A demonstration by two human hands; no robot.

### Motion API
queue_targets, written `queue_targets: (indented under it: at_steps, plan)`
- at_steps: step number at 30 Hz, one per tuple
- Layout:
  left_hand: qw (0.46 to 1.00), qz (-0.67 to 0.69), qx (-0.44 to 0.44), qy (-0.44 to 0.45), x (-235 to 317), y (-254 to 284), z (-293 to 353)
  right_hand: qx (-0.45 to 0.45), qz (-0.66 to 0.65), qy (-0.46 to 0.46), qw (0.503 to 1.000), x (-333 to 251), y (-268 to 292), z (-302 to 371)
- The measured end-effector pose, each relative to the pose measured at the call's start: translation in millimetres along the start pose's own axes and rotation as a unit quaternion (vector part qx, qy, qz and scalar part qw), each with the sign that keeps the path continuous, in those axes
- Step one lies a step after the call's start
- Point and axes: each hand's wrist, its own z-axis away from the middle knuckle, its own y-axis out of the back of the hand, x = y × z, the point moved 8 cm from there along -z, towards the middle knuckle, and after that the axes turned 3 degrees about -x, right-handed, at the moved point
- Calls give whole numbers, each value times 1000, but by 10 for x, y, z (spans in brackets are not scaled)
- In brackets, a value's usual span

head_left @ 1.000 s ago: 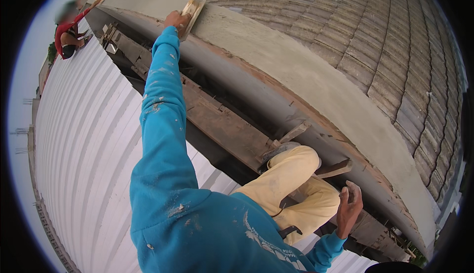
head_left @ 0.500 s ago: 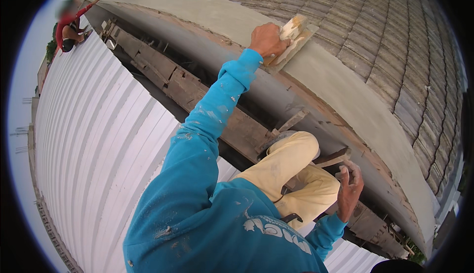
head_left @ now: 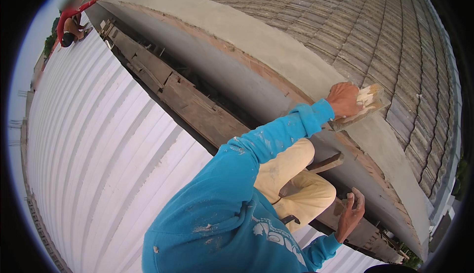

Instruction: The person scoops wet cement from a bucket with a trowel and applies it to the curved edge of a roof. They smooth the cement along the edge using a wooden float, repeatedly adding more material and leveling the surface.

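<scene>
Hands first: the left hand (head_left: pixel 344 99) is wrapped tight around the handle of a wooden float (head_left: pixel 364 106), and the fingers are curled shut on it. That float lies flat on the grey cement band (head_left: pixel 256 41) that runs along the top of the wall, right where the band meets the old roof tiles (head_left: pixel 345 21). Its board is pale and has dried cement stuck on it. The arm in the blue sleeve (head_left: pixel 256 149) stretches up and to the right to reach it.

Lower down is the right hand (head_left: pixel 350 213) — its fingers are half open and bent a little, and it holds nothing. It hangs just beside a dark wooden plank (head_left: pixel 197 110), close to its lower end, and I cannot tell if it touches the wood. That plank runs along under the wall, between the wall and a white ribbed metal roof (head_left: pixel 98 164).

Knees in yellow trousers (head_left: pixel 291 179) are bent between the 2 hands. A wooden handle (head_left: pixel 326 163) sticks out just above the knee, next to the wall.

Far off at the top left, another person in a red shirt (head_left: pixel 65 22) crouches at the edge of the white roof — well apart from the float.
</scene>
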Motion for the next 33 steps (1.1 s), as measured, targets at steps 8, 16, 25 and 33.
queue_targets:
  at_steps: [8,16,25,33]
  plan:
    - [925,-108,259,255,-2898,3824,798,-99,-17,-37,994,99,-461,-281]
    - [859,-260,234,375,-4072,4729,1024,-110,47,104,987,-196,-659,-538]
    - [918,-249,178,254,-2337,2732,522,-98,6,75,992,-37,-620,-518]
    - [960,-212,160,92,-548,494,315,-57,-86,86,991,-39,-418,-285]
